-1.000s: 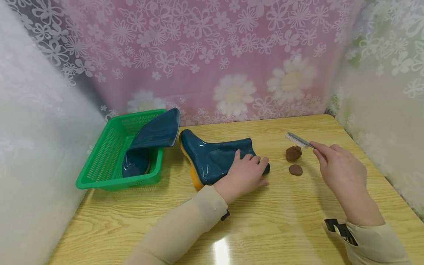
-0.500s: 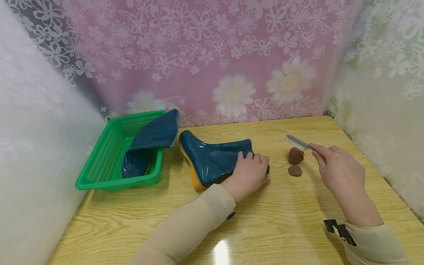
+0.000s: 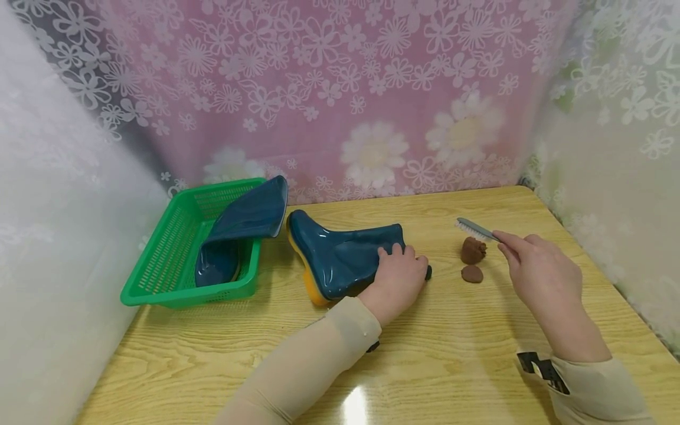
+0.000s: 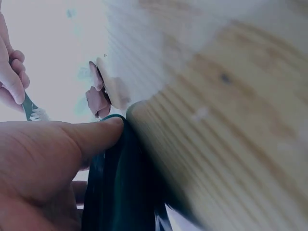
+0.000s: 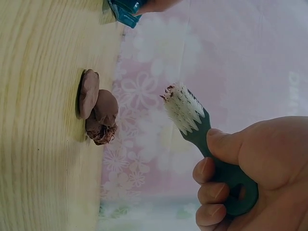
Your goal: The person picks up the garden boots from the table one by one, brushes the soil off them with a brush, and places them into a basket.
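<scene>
A dark blue rain boot (image 3: 345, 254) with a yellow sole lies on its side on the wooden table, its toe toward the back left. Near the opening of its shaft, my left hand (image 3: 398, 277) grips it; the left wrist view shows the thumb (image 4: 103, 134) on the boot's rim. My right hand (image 3: 544, 277) holds a grey-green brush (image 5: 199, 130) by its handle, raised above the table. Brown bits cling to the tips of its white bristles (image 5: 182, 107). Below the brush sit a brown clay-like lump (image 3: 473, 251) and a flat brown piece (image 3: 471, 274).
To the left stands a green plastic basket (image 3: 191, 298) with a second blue boot (image 3: 249, 206) leaning in it, its shaft sticking out over the rim. A pink floral curtain (image 3: 319, 106) hangs behind the table (image 3: 441, 360). Pale sheets flank both sides.
The brown lump has shifted slightly to the right and turned. My right hand and the brush have drifted a little left. My left hand stays on the boot, with its fingers slightly shifted.
</scene>
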Demonstrator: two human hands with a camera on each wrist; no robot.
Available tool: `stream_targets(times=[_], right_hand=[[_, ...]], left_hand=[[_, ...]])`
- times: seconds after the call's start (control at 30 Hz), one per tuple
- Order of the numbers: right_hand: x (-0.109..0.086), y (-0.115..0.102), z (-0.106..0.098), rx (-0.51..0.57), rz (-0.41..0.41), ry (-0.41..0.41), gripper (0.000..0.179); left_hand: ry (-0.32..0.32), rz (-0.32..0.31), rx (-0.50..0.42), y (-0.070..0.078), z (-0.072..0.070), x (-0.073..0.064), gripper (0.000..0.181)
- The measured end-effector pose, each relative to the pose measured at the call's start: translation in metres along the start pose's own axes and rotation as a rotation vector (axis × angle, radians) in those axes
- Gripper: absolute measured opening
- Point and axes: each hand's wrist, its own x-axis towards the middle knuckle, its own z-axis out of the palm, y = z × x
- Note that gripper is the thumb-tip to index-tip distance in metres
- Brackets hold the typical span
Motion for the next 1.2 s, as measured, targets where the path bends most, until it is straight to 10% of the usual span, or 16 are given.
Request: stream_targets(times=[0.27,1.2], right_hand=[[-0.001,-0.001,0.002,-0.006,-0.007,0.02,0.036],[0.001,0.002,0.002,-0.008,0.021,0.026,0.036]], left_hand=[[-0.001,-0.016,0.001,0.002,-0.001,-0.003,0.033],[0.495,-0.051,-0.297,-0.023,-0.02,-0.005,0.009]])
